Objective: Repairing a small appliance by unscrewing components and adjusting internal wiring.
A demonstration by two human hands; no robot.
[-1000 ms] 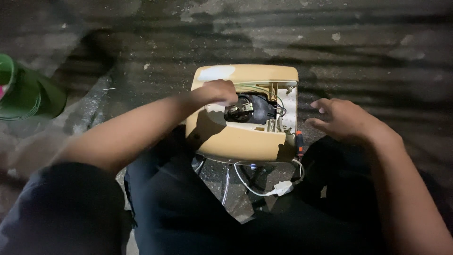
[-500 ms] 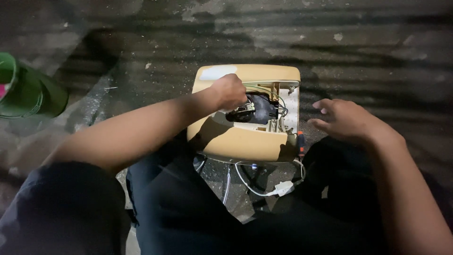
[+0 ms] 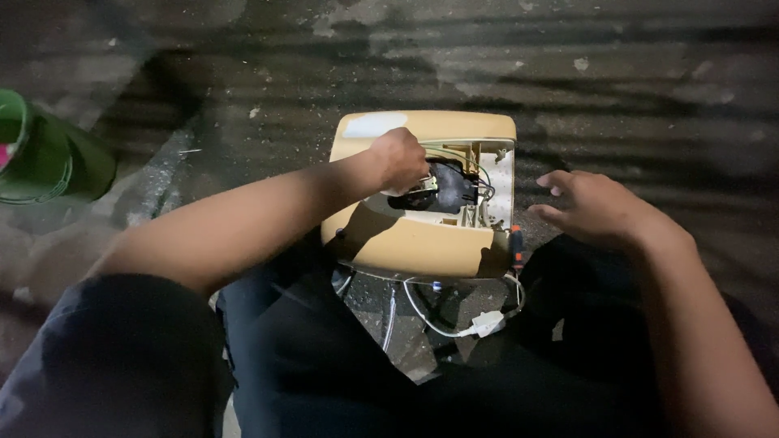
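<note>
Two dark-clad knees nearest, white plug and cord (image 3: pixel 485 324) between them. Beyond, beige open casing (image 3: pixel 422 243) on the floor; left hand (image 3: pixel 399 160) now deeper inside than a second ago, fingers curled around wiring by black part (image 3: pixel 451 186). Right hand (image 3: pixel 596 207) spread, hovering beside. Farther left, green bucket (image 3: pixel 49 158).

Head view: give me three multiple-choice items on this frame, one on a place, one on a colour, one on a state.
1. Where is the left hand?
A. reaching into the open casing
B. on the green container
C. on the white plug

2. What colour is the appliance casing?
A. blue
B. yellowish tan
C. red

3. What state is the right hand in?
A. clenched on the cord
B. gripping the casing
C. open, holding nothing

Answers:
1 A, its knuckles sit over the black part inside.
2 B, the shell is tan throughout.
3 C, its fingers are spread beside the casing.
</note>
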